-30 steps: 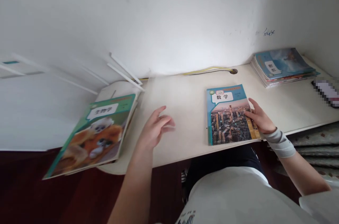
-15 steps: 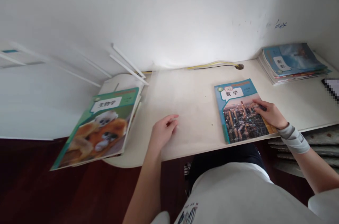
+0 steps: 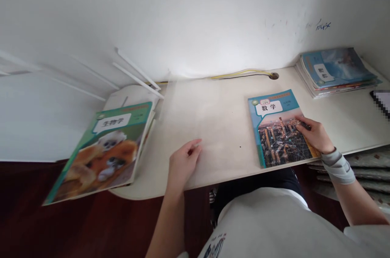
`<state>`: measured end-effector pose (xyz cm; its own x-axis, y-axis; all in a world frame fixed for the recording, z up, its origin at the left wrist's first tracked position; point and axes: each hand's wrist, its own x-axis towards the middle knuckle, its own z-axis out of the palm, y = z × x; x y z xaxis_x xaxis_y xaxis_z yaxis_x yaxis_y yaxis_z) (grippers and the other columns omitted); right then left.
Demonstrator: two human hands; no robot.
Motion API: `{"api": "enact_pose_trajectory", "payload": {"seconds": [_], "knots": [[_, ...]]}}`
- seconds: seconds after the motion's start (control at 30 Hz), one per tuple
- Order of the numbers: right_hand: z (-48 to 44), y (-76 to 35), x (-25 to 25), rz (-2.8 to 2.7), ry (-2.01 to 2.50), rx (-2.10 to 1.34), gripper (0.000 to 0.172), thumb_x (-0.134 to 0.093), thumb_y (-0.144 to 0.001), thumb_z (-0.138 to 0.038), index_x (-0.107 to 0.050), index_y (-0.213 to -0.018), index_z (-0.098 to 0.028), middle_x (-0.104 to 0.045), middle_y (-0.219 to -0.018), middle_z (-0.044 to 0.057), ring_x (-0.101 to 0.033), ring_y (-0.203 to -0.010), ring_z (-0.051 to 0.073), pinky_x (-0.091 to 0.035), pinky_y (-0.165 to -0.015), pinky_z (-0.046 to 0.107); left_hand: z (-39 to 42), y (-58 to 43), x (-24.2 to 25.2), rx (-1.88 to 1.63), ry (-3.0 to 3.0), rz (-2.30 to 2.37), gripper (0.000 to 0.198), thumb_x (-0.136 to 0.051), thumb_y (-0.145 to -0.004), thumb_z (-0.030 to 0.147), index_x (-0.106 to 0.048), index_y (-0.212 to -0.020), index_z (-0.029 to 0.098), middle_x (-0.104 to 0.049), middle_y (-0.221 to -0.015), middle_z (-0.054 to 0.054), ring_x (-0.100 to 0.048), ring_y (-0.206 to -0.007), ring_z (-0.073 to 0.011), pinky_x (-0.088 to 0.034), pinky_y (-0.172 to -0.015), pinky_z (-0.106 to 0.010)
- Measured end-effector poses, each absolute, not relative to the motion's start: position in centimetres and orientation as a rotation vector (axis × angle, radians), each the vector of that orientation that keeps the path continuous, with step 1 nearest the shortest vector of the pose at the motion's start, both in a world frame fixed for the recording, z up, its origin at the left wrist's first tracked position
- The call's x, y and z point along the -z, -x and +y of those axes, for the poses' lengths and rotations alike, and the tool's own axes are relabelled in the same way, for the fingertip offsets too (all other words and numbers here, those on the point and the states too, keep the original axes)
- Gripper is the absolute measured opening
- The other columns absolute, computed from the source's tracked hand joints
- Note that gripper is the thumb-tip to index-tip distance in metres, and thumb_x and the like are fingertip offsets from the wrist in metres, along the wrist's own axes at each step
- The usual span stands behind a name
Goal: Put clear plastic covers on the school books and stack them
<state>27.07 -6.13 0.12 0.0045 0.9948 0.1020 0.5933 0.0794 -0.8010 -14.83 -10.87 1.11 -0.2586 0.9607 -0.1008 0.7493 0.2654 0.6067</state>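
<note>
The left hand [image 3: 184, 161] is seen empty and half open, its fingers loosely curled over the cream-white desk [image 3: 225, 128]; whether the desktop is touched by them cannot be told. To the left of this hand, a green-bordered paperback biology textbook [image 3: 97, 154] with an orange monkey on its cover is laid across the rounded desk corner, overhanging the edge. The right hand [image 3: 317, 136] is placed on the lower right part of a blue-and-teal paperback mathematics textbook [image 3: 274, 144], which lies flat directly beneath its fingers, near the front desk edge. The fingers are curved over the city photograph on the cover, but whether the book is gripped cannot be told. A grey fabric wrist wrap [image 3: 338, 167] is worn just behind this hand. Beyond the right hand, a stack of blue-covered paperback books [image 3: 335, 71] is piled against the white wall [image 3: 183, 18]. A pixelated dark-edged object [image 3: 380, 101] is seen farther right. A yellow-and-black cable [image 3: 243, 74] is run along the desk's back edge, ahead of both hands.
</note>
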Motion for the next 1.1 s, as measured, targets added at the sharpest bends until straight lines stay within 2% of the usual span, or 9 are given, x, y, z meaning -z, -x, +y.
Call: {"api": "enact_pose_trajectory", "payload": {"seconds": [0.13, 0.2, 0.27, 0.37, 0.5, 0.6, 0.73, 0.97, 1.1], "knots": [[-6.1, -27.0, 0.3, -1.735, 1.606, -0.719, 0.042, -0.053, -0.082, -0.037, -0.061, -0.118, -0.017, -0.065, -0.118, 0.009, -0.060, -0.109, 0.024, -0.042, -0.100, 0.041, -10.9, 14.4, -2.5, -0.441, -1.853, 2.219, 0.039, -0.043, -0.082, 0.030, -0.061, -0.113, 0.015, -0.066, -0.101, -0.013, -0.061, -0.096, -0.0288, -0.047, -0.088, -0.043], [-6.0, -26.9, 0.3, -1.746, 1.615, -0.697, 0.042, -0.052, -0.082, -0.036, -0.059, -0.120, -0.018, -0.064, -0.119, 0.009, -0.058, -0.110, 0.024, -0.042, -0.100, 0.041, -10.9, 12.6, -3.2, -0.490, -2.092, 2.295, 0.042, -0.040, -0.084, 0.024, -0.055, -0.120, 0.008, -0.055, -0.124, -0.021, -0.048, -0.120, -0.0348, -0.039, -0.098, -0.051], [-5.9, -26.9, 0.3, -1.740, 1.622, -0.654, 0.046, -0.053, -0.081, -0.036, -0.056, -0.123, -0.017, -0.061, -0.122, 0.010, -0.057, -0.112, 0.024, -0.041, -0.100, 0.041, -10.3, 9.6, -3.1, -0.620, -2.297, 2.174, 0.044, -0.035, -0.086, 0.019, -0.048, -0.126, 0.005, -0.043, -0.137, -0.023, -0.035, -0.132, -0.0331, -0.034, -0.104, -0.052], [-5.8, -27.3, 0.1, -1.710, 1.658, -0.617, 0.053, -0.054, -0.080, -0.039, -0.051, -0.127, -0.015, -0.065, -0.112, 0.011, -0.061, -0.096, 0.022, -0.047, -0.090, 0.040, -8.5, 3.8, -1.4, -0.654, -2.382, 1.746, 0.043, -0.028, -0.091, 0.020, -0.045, -0.129, 0.010, -0.047, -0.137, -0.017, -0.041, -0.130, -0.0224, -0.038, -0.105, -0.042], [-6.1, -28.7, 0.4, -1.663, 1.675, -0.637, 0.056, -0.050, -0.084, -0.044, -0.046, -0.130, -0.013, -0.067, -0.097, 0.010, -0.063, -0.075, 0.018, -0.053, -0.072, 0.036, -6.4, -1.5, 1.4, -0.562, -2.247, 1.805, 0.050, -0.023, -0.095, 0.034, -0.046, -0.128, 0.004, -0.045, -0.137, -0.022, -0.035, -0.134, -0.0273, -0.035, -0.107, -0.045], [-6.4, -29.6, 0.9, -1.755, 1.707, -0.412, 0.052, -0.043, -0.087, -0.048, -0.051, -0.125, -0.013, -0.062, -0.113, 0.018, -0.061, -0.095, 0.025, -0.052, -0.081, 0.043, -6.4, -2.3, 2.1, -0.471, -2.297, 1.837, 0.062, -0.026, -0.093, 0.046, -0.040, -0.133, 0.001, -0.037, -0.143, -0.024, -0.029, -0.136, -0.0306, -0.028, -0.109, -0.049], [-6.8, -29.3, 1.2, -2.045, 1.750, -0.164, 0.051, -0.036, -0.090, -0.051, -0.058, -0.114, -0.013, -0.052, -0.128, 0.022, -0.047, -0.121, 0.032, -0.041, -0.097, 0.051, -6.8, -1.9, 1.8, -0.379, -2.364, 1.824, 0.069, -0.026, -0.091, 0.053, -0.037, -0.135, 0.001, -0.031, -0.146, -0.024, -0.025, -0.137, -0.0316, -0.026, -0.110, -0.048], [-7.6, -27.5, 0.0, -2.057, 1.784, -0.117, 0.067, -0.031, -0.089, -0.060, -0.050, -0.125, -0.007, -0.039, -0.140, 0.026, -0.036, -0.131, 0.034, -0.038, -0.100, 0.054, -6.8, -2.2, 1.4, -0.350, -2.354, 1.851, 0.070, -0.026, -0.091, 0.054, -0.036, -0.137, 0.002, -0.029, -0.147, -0.022, -0.023, -0.138, -0.0324, -0.026, -0.110, -0.047], [-8.1, -27.0, -2.8, -2.093, 1.605, -0.399, 0.068, -0.031, -0.090, -0.058, -0.037, -0.139, -0.012, -0.037, -0.144, 0.020, -0.033, -0.134, 0.029, -0.031, -0.108, 0.050, -6.7, -2.9, 0.9, -0.319, -2.363, 1.865, 0.070, -0.024, -0.092, 0.054, -0.038, -0.136, 0.001, -0.028, -0.149, -0.020, -0.020, -0.139, -0.0336, -0.023, -0.111, -0.047]]}}
